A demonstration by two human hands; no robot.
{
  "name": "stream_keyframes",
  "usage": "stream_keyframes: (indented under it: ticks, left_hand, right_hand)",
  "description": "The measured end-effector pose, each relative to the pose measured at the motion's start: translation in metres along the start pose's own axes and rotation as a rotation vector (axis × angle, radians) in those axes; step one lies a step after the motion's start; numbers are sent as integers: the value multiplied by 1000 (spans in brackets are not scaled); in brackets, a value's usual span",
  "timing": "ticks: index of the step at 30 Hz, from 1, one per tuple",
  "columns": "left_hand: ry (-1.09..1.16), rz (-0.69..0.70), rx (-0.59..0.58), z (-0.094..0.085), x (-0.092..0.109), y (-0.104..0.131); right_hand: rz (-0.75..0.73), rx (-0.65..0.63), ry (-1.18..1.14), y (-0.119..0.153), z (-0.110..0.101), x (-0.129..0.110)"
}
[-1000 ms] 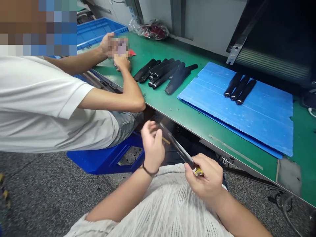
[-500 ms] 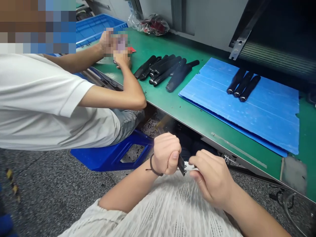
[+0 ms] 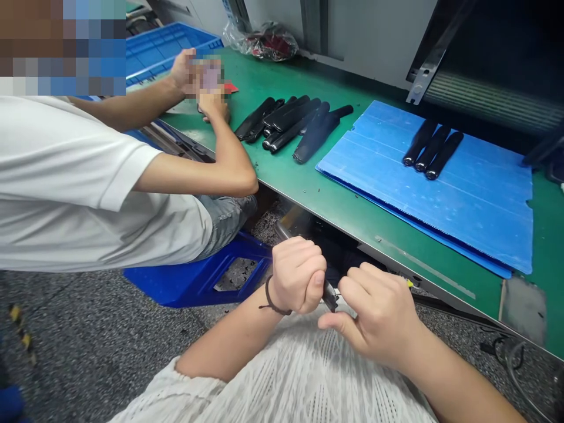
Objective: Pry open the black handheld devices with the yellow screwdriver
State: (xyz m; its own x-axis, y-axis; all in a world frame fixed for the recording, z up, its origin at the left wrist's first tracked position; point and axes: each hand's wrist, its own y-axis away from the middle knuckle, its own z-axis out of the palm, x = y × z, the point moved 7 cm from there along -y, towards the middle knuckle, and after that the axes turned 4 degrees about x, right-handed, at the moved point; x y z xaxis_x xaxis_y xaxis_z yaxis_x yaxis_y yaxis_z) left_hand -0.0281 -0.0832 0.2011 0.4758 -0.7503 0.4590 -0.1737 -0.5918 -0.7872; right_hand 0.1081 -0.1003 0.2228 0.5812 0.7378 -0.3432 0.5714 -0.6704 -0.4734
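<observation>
My left hand [image 3: 298, 275] is closed in a fist around a long, smooth black plastic piece. The upper end of this black piece [image 3: 283, 230] shows above the fist, and its lower end, with ragged bits at the tip, sticks out below. My right hand [image 3: 382, 314] is close beside that lower end, fingers curled and thumb stretched toward the tip. What lies inside those fingers is hidden. A small yellow end [image 3: 410, 284] peeks out behind the knuckles; I cannot tell whether it belongs to something held. Both hands are above my lap.
On the green bench [image 3: 282, 176] lies a pile of black plastic pieces [image 3: 293, 123]. Three similar pieces [image 3: 434, 150] rest on a blue board [image 3: 476, 205]. A co-worker in a white shirt [image 3: 79, 164] sits at left on a blue stool [image 3: 176, 288]. Behind is a blue crate [image 3: 176, 44].
My right hand has turned and come closer to the black piece's lower end, its thumb now extended beneath the tip. The pale thin item between its fingers is no longer visible.
</observation>
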Motion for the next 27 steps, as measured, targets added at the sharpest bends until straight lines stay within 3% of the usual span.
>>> stream_keyframes:
  ticks: [15, 19, 22, 25, 27]
  left_hand:
    - [24, -264, -25, 13, -9, 8]
    - [121, -554, -169, 25, -20, 17]
    - [108, -776, -297, 32, -29, 24]
    - [58, -885, -334, 32, -34, 24]
    - [64, -930, -355, 33, -36, 25]
  right_hand:
    - [-82, 196, 297, 7, -3, -6]
    - [-136, 228, 337, 10, 0, -1]
    - [-190, 235, 189, 13, -1, 5]
    - [-190, 221, 0, 12, -7, 12]
    - [-140, 186, 13, 10, -9, 18]
